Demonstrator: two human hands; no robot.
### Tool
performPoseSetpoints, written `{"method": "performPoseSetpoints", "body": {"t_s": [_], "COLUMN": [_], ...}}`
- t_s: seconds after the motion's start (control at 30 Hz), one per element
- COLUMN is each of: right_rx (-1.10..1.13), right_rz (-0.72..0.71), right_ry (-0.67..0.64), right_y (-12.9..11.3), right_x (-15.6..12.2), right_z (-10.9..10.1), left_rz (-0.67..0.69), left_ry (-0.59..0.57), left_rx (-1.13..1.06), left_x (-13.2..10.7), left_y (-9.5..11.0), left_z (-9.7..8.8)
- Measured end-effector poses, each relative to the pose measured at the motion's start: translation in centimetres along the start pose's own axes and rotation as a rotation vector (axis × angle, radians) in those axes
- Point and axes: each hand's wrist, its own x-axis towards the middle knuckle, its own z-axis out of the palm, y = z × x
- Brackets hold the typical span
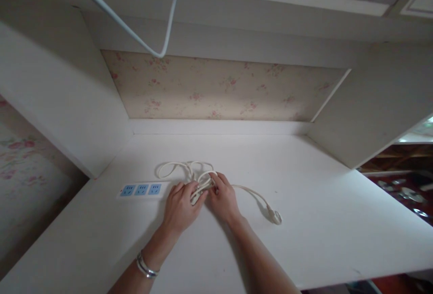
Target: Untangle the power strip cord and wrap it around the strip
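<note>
A white power strip (144, 190) with blue socket faces lies on the white desktop, its right end beside my left hand. Its cream power cord (252, 191) is looped and bunched between my hands. My left hand (182, 204), fingers curled, is closed on the bundled part of the cord. Next to it, my right hand (221, 197) pinches the same bundle from the right. A loose loop rests on the desk beyond my fingers. To the right, the free end runs out to a plug (275, 216) lying on the desk. Fingers hide part of the bundle.
The white desk (321, 222) sits between a left side panel (61, 77) and a right side panel (379, 100). A shelf (237, 23) overhangs the back. From above hangs a white bent tube or cable (135, 37). Flowered wallpaper (216, 89) covers the back.
</note>
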Motion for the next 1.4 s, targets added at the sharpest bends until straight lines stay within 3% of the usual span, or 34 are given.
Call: {"method": "performPoseSetpoints", "body": {"t_s": [0.17,0.27,0.4,0.57,0.7,0.8,0.93,1.1,1.27,1.4], "right_rx": [0.001,-0.026,-0.048,-0.039,-0.022,-0.030,-0.022,-0.004,0.015,-0.013], "right_rz": [0.000,0.041,0.054,0.089,0.159,0.200,0.143,-0.002,-0.075,-0.023], "right_ry": [-0.035,-0.046,-0.032,0.002,0.065,0.117,0.125,0.078,-0.009,-0.041], "right_y": [-0.3,-0.1,0.3,1.5,2.7,3.1,2.5,0.7,-0.5,-0.4], "right_x": [0.2,0.4,0.7,1.0,1.2,1.3,1.2,0.8,0.5,0.5], "right_z": [-0.2,-0.4,-0.5,-0.7,-0.7,-0.7,-1.1,-1.4,-1.3,-1.3], "left_rz": [0.031,-0.006,-0.140,-0.391,-0.470,-0.413,-0.302,-0.296,-0.266,-0.202], "left_ry": [-0.028,0.046,0.159,0.221,0.167,0.053,-0.125,-0.222,-0.185,-0.150], "left_rx": [0.012,-0.073,-0.142,-0.320,-0.561,-0.694,-0.565,-0.352,-0.193,-0.172], "left_x": [-0.1,-0.1,0.0,0.0,-0.1,-0.1,-0.3,-0.1,0.2,0.0], "left_y": [0.1,-0.1,-0.5,-0.8,-0.7,-0.4,0.2,1.1,1.8,1.8], "left_z": [0.8,0.9,0.9,0.9,0.7,0.2,-0.7,-1.0,-0.5,-0.2]}}
